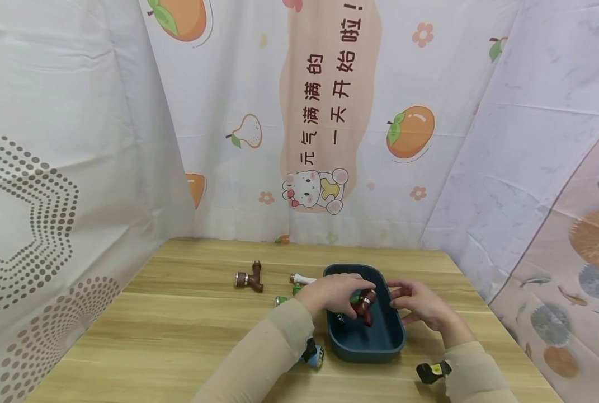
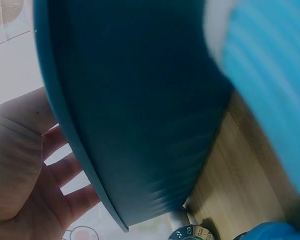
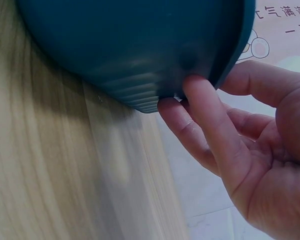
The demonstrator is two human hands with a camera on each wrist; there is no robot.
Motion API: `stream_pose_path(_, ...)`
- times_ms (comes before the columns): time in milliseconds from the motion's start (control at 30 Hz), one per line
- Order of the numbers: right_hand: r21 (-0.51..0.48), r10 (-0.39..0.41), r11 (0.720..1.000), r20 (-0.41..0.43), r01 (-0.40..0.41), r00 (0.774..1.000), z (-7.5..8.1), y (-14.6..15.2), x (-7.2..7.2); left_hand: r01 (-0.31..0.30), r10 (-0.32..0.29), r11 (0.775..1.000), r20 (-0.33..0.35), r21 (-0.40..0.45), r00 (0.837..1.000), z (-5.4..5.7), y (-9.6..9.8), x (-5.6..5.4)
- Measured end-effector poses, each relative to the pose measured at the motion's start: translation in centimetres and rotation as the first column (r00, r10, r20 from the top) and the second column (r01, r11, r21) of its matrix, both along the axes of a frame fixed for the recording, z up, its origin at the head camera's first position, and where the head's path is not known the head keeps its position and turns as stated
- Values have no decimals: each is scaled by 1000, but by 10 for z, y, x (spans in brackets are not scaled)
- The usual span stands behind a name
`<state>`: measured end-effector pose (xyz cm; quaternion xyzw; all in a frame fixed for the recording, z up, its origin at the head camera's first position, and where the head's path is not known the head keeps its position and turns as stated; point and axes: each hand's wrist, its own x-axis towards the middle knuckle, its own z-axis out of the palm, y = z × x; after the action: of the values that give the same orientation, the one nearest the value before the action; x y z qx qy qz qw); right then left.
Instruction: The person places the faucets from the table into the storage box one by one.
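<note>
The tray (image 1: 367, 355) is deep teal-blue, the branched fitting (image 1: 362, 309) reddish brown with a silvery band, the tabletop (image 1: 203, 330) honey-yellow with streaky wood grain, the sleeves (image 1: 259, 355) plain beige, the back curtain (image 1: 218, 184) white with orange fruit and pink flowers, the left curtain (image 1: 52, 212) white with grey-brown dots

Bright head view, dimmer wrist views

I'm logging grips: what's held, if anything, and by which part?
The left hand is at the dark red fitting; whether it grips cannot be told. The right hand appears only to touch the blue bin from outside.
</note>
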<state>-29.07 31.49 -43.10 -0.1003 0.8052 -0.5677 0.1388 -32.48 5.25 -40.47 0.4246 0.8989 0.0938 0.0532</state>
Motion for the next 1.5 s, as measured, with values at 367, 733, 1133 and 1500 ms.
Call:
stream_pose_path(367,7,6,1000,8,-6,1000,0,1,-1,-11,10,1000,34,24,999,3,-4,-1)
stream_pose_path(733,2,-4,1000,6,4,1000,-1,1,-1,-42,40,997,38,64,999,9,-10,0)
stream_pose_path(1133,-14,10,1000,1,-10,1000,0,1,1,-25,23,986,15,162,1000,25,-25,3)
stream_pose_path(1500,-9,0,1000,-5,-1,1000,0,-1,1,-52,61,976,-35,210,998,36,-41,1)
